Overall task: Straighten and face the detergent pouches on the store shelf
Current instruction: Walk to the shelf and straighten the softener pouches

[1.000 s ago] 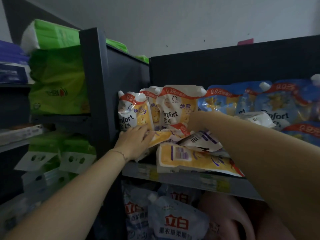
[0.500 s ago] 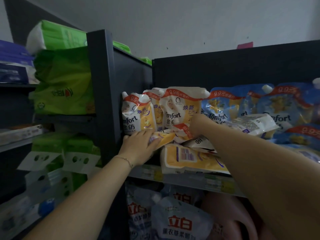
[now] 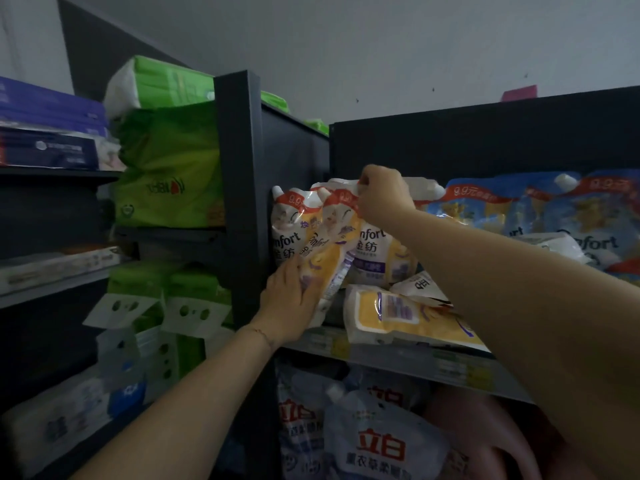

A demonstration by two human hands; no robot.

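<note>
A tilted yellow pouch [image 3: 329,261] is held at the left end of the shelf [image 3: 381,356], its spout end raised and its base low near the shelf's front edge. Its lower part is grasped by the left grip [image 3: 291,303], the fingers being laid round the pouch's left side and base; its top, as far as can be made out, is pinched by the right grip [image 3: 381,199], the fingers being curled over the white top seam beside the red price band.

2 more yellow pouches are stood upright with their printed faces forward; the leftmost pouch [image 3: 285,233] is set against the dark upright post [image 3: 239,188] at the shelf's left end and is overlapped by the tilted one; the middle pouch [image 3: 379,251] is stood just behind and to the right, partly covered by the right forearm.

At the front edge a flat yellow pouch [image 3: 398,317] is laid with its barcode side up; a white pouch [image 3: 420,285] is laid across its rear part. Toward the right end, blue pouches [image 3: 485,209] are stacked loosely, some upright, some slumped.

On the level below, white pouches with red characters [image 3: 381,445] are crowded together, and a pink jug [image 3: 467,427] is set beside them. In the bay left of the post, green packs [image 3: 169,168] are piled.
</note>
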